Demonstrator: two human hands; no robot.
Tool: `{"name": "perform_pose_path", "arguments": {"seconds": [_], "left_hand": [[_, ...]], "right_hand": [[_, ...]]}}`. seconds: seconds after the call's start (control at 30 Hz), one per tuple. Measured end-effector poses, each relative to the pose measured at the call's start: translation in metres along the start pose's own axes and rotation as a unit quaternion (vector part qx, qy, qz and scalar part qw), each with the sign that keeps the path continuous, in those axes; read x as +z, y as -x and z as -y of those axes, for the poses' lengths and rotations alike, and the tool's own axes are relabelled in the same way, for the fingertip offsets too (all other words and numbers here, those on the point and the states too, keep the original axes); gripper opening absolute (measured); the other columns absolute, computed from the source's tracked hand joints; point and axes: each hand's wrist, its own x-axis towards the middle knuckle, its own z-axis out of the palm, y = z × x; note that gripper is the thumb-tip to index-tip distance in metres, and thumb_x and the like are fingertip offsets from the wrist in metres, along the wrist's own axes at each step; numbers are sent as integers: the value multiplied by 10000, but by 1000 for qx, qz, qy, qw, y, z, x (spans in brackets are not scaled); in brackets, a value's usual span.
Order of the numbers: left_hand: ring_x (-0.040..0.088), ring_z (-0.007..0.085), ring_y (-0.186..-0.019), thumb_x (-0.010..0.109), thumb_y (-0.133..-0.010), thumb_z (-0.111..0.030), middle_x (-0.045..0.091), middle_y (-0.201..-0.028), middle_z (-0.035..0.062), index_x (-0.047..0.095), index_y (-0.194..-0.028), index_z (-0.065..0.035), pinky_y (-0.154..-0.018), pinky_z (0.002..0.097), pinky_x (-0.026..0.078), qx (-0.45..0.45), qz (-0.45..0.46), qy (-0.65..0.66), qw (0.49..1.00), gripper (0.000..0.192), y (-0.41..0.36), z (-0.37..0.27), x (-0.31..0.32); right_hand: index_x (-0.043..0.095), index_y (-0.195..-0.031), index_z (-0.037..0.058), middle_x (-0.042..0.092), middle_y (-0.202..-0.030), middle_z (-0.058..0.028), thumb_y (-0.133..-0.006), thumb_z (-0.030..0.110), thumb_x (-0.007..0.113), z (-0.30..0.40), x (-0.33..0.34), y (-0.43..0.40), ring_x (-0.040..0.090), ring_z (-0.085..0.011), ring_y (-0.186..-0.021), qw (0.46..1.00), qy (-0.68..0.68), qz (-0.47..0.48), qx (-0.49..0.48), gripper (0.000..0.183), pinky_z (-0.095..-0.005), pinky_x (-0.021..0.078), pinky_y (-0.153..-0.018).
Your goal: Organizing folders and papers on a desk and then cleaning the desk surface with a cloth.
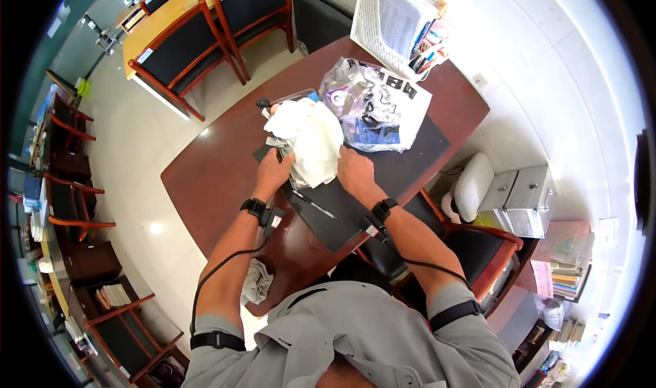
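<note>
A bundled white cloth sits on a clear plastic container, most of which it hides. At the near left side, my left hand grips the container's edge, thumb against the cloth. My right hand is closed at the cloth's right edge; its fingertips are hidden. Just below the container, a pen lies on a black desk mat. Beyond my right hand is a clear plastic bag with printed packaging inside. A small dark knob-like object shows at the container's far left.
The dark red wooden table has a white file basket with papers and pens at its far corner. A crumpled grey cloth lies at the near left edge. Chairs stand beyond; another chair is at right, near metal boxes.
</note>
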Motion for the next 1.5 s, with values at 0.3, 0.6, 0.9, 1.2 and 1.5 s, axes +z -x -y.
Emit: {"name": "perform_pose_path", "arguments": {"seconds": [0.3, 0.6, 0.9, 1.2, 1.5], "left_hand": [[649, 216, -974, 684, -904, -397, 648, -1166, 165, 484, -1353, 52, -713, 340, 550, -27, -76, 208, 975, 666, -7, -18, -16], [632, 249, -1086, 666, -929, -370, 617, -1240, 222, 439, -1394, 61, -775, 330, 575, -10, -77, 181, 980, 673, -9, -21, -30], [653, 225, -996, 676, -918, -328, 634, -1188, 177, 418, -1400, 56, -707, 338, 582, -17, -86, 201, 976, 668, -20, -42, -41], [658, 235, -1010, 696, -878, -297, 665, -1157, 190, 483, -1349, 61, -896, 347, 500, -7, -163, 122, 979, 629, -29, -39, -37], [635, 319, -860, 700, -856, -237, 650, -1019, 165, 652, -1158, 9, -801, 402, 511, 185, -169, -85, 964, 393, -18, -40, -24]], "right_hand": [[662, -1042, 45, 617, -955, -127, -750, 14, 603, 46, -9, 18, 610, -312, -904, 959, -107, -126, -229, 299, -405, 521, -771], [643, -1080, 44, 576, -1010, -108, -714, -14, 631, 77, -10, 16, 575, -300, -930, 940, -152, -92, -290, 370, -392, 510, -797], [640, -1098, 33, 584, -1068, -121, -746, -18, 607, 65, -4, 32, 572, -318, -978, 937, -191, -32, -290, 357, -411, 508, -821], [663, -1076, 25, 631, -1015, -159, -818, -13, 575, 14, 0, 40, 626, -363, -935, 945, -298, -76, -114, 275, -436, 517, -806], [633, -1128, 1, 614, -1076, -154, -838, 58, 573, 18, -6, 6, 569, -326, -1038, 973, -126, -125, -150, 302, -413, 483, -865]]}}
